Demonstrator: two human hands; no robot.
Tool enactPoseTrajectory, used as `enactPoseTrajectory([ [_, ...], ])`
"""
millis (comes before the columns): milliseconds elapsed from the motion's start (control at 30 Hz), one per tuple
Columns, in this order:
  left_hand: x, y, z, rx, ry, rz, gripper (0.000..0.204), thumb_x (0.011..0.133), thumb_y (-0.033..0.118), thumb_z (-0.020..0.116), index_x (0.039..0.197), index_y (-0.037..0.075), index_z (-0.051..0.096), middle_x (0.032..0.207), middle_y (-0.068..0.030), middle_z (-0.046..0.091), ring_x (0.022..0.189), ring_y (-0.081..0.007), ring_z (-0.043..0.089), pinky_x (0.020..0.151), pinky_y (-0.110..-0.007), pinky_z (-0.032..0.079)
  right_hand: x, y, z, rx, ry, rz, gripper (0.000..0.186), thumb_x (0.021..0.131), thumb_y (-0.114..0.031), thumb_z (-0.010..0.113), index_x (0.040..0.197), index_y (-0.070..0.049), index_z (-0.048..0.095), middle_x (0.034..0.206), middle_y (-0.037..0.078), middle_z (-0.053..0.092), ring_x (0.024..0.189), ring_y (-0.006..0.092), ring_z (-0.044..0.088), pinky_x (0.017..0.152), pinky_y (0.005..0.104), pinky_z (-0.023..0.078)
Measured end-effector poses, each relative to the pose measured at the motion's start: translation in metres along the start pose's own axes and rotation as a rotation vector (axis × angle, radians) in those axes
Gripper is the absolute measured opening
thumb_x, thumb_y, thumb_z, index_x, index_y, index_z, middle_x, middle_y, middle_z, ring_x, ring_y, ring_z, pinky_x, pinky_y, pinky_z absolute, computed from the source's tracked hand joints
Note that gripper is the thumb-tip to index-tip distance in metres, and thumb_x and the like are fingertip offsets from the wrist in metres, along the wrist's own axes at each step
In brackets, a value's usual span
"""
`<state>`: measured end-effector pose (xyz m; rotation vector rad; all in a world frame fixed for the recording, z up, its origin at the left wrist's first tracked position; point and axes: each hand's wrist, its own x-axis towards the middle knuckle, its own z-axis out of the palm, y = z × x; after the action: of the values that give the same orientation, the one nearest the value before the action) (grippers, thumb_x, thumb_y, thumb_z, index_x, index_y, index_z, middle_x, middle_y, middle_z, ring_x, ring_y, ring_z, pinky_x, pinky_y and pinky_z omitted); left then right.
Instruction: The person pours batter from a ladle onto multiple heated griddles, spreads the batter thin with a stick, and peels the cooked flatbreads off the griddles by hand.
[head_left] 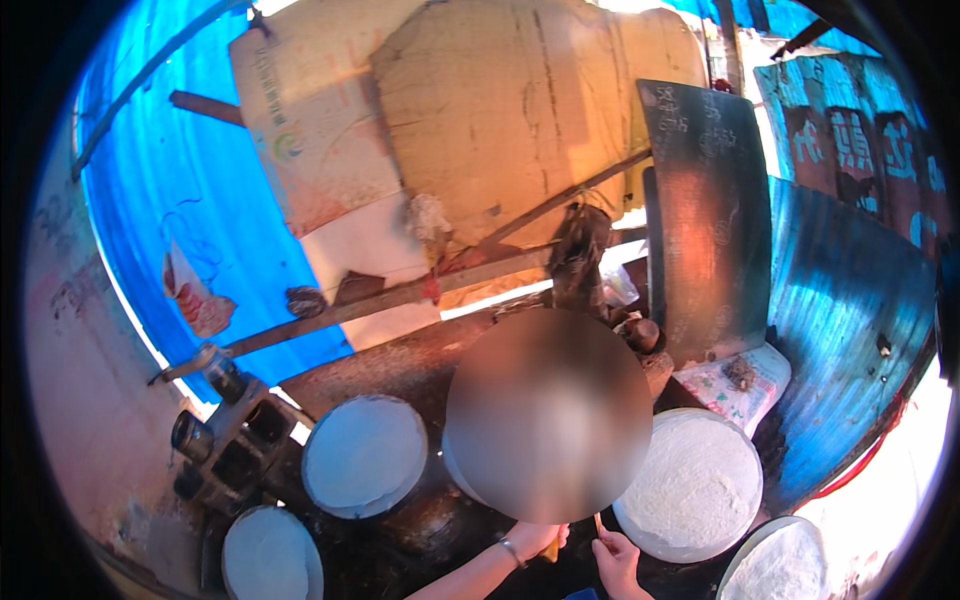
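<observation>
- Tarpaulin point(190, 200) in blue fills the nine o'clock side of the view, with a reddish wall point(70, 400) at the rim beyond it.
- Dark metal stand point(225, 440) with round sockets sits at about eight o'clock, on the edge of a blackened desk point(420, 540).
- White round disc point(268, 555) lies at seven o'clock, partly cut by the lower rim.
- Second white disc point(365, 455), flat and pale, rests just up and right of it, near the middle.
- Cardboard sheets point(480, 110), worn and stained, stand at twelve o'clock behind a slanting wooden rail point(400, 295).
- Blurred round patch point(548, 415) covers the centre; what lies under it cannot be told.
- Left hand point(540, 540), a bangle on its wrist, reaches up from six o'clock and is curled around a thin yellowish stick point(552, 548); the patch hides part of the fingers.
- Right hand point(615, 560), just beside it at six o'clock, pinches a thin stick point(599, 523) that points up toward the patch.
- Rough-textured white disc point(690, 485) lies at four o'clock, close to the right hand.
- Black board point(710, 220) stands upright at two o'clock.
- Another white disc point(780, 565) sits at five o'clock against the rim, below blue corrugated sheeting point(850, 320).
</observation>
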<state>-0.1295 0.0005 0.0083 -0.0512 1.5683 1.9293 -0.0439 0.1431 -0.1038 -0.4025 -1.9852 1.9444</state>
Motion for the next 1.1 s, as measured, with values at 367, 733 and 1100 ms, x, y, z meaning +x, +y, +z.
enactPoseTrajectory([
  [367, 0.161, -0.010, -0.085, 0.931, 0.405, 0.290, 0.048, 0.073, 0.010, 0.050, 0.121, 0.012, 0.049, 0.104, -0.0228, 0.057, 0.098, -0.0351, 0.055, 0.084, -0.039, 0.044, 0.087, 0.020, 0.058, 0.296, 0.026, 0.470, 0.009, 0.082, -0.011, 0.057, 0.089, -0.005, 0.055, 0.052, 0.000, 0.042, 0.034, 0.0078, 0.035, 0.030, 0.0218, 0.026],
  [733, 0.174, 0.008, -0.149, 1.029, 0.589, 0.398, 0.046, 0.071, 0.004, 0.053, 0.116, 0.010, 0.052, 0.095, -0.0199, 0.061, 0.087, -0.0323, 0.059, 0.076, -0.036, 0.047, 0.081, 0.011, 0.110, 0.441, 0.039, 0.487, 0.017, 0.081, -0.010, 0.056, 0.097, -0.004, 0.053, 0.051, 0.004, 0.043, 0.034, 0.0124, 0.039, 0.029, 0.0254, 0.030],
  [1100, 0.107, -0.008, -0.207, 0.125, 0.551, 0.150, 0.053, 0.071, -0.003, 0.050, 0.122, 0.006, 0.042, 0.065, -0.0090, 0.053, 0.036, -0.0164, 0.046, 0.032, -0.029, 0.035, 0.130, 0.023, 0.142, 0.226, -0.117, 0.510, 0.027, 0.078, -0.011, 0.060, 0.103, -0.004, 0.054, 0.055, 0.002, 0.048, 0.037, 0.0106, 0.041, 0.031, 0.0238, 0.031],
])
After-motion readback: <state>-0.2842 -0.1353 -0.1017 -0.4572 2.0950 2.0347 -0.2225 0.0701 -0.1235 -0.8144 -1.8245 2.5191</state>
